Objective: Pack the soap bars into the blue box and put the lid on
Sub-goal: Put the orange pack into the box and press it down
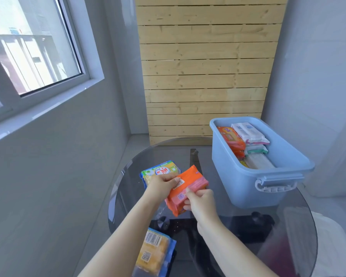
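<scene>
An orange soap pack (190, 182) is held above the round glass table (288, 236), barcode side up. My left hand (162, 184) grips its left edge and my right hand (200, 200) pinches its near right side. Behind my left hand lies a yellow-and-blue soap pack (160, 170) on the table. Another yellow pack with a barcode (153, 254) lies near the front edge, under my left forearm. The open blue box (252, 188) stands at the right, with several soap packs (246, 144) inside. No lid is in view.
A wooden slat panel (206, 76) leans against the wall behind the table. A window (28, 47) is on the left wall. Something white (334, 246) sits beyond the table's right edge. The box's white handle (276, 184) faces me.
</scene>
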